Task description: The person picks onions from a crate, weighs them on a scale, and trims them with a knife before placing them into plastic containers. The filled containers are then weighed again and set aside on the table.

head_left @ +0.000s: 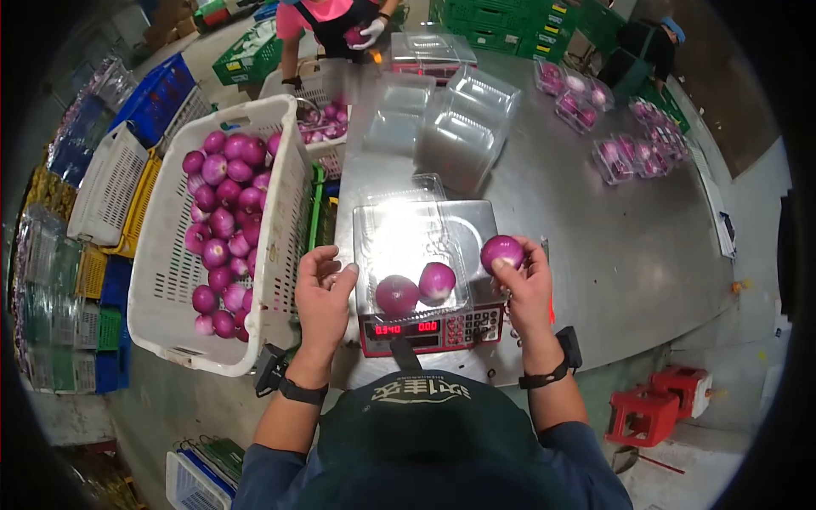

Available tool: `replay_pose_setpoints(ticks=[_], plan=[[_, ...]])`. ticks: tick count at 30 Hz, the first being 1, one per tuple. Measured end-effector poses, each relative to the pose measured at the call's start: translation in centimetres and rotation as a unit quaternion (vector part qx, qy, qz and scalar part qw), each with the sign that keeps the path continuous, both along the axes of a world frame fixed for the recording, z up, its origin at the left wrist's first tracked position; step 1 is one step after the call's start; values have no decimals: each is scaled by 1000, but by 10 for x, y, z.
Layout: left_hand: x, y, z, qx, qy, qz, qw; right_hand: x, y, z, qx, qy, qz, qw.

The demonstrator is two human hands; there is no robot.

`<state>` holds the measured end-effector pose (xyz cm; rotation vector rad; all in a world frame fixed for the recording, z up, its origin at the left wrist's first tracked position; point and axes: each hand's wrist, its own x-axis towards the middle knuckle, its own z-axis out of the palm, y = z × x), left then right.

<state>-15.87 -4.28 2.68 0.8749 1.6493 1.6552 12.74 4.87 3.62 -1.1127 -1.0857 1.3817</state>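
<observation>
My right hand [529, 285] grips a peeled red onion [501, 252], thumb in front, just right of the scale. Left of the scale is my left hand [325, 289], its fingers loosely curled and the thumb apart, with nothing in it. A digital scale [482, 223] with lit red digits stands on the metal table between my hands. On its pan lies an opened clear plastic clamshell box [429, 189], washed out by glare. Two more onions, a darker one [397, 295] and a shinier one [438, 281], sit inside the box near me.
To the left, a white crate [280, 195] holds many onions. Clear boxes [463, 136] are stacked beyond the scale, and filled packs [614, 159] stand at the right of the metal table [586, 255]. Co-workers [340, 25] are across. Red stools [643, 415] stand at lower right.
</observation>
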Motion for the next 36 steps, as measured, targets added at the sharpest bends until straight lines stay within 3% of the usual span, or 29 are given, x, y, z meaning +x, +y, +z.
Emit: replay_pose_setpoints(ticks=[3,4,5,6,8,10,11,13,14,16,21,23,26,28,30,36], plan=[[8,-7,-19,-35,145,-47,988,1,3,2,-2,-34,18,999],[13,-7,-18,-37,144,-46,988,-2,4,4,-1,-58,35,998],[16,-7,-18,-16,253,-73,965,-11,5,2,40,-48,49,997],[20,-6,-18,4,359,-99,928,-15,11,-6,85,-110,70,988],[31,-4,-20,-7,351,-121,928,-34,16,-5,119,-125,108,979],[38,-1,-20,-1,432,-147,890,-53,18,13,147,-239,149,948],[40,0,-19,-19,448,-150,881,-62,22,10,219,-261,156,927],[37,1,-24,-20,434,-163,886,-77,27,3,352,-303,163,870],[35,2,-27,-19,420,-177,890,-78,29,-3,350,-303,164,871],[34,2,-29,-16,416,-176,892,-78,32,-18,387,-424,236,785],[30,3,-37,-29,402,-164,900,-59,21,-12,332,-446,211,804],[28,5,-37,-18,398,-165,902,-50,16,-8,357,-498,253,749],[28,7,-36,4,360,-165,918,-45,1,-11,390,-523,225,724],[26,8,-39,21,354,-166,920,-42,0,-18,377,-530,227,725],[23,10,-39,36,349,-168,921,-40,-1,-29,357,-483,211,771],[20,9,-26,-28,445,-211,870,-38,-5,-30,386,-447,191,784]])
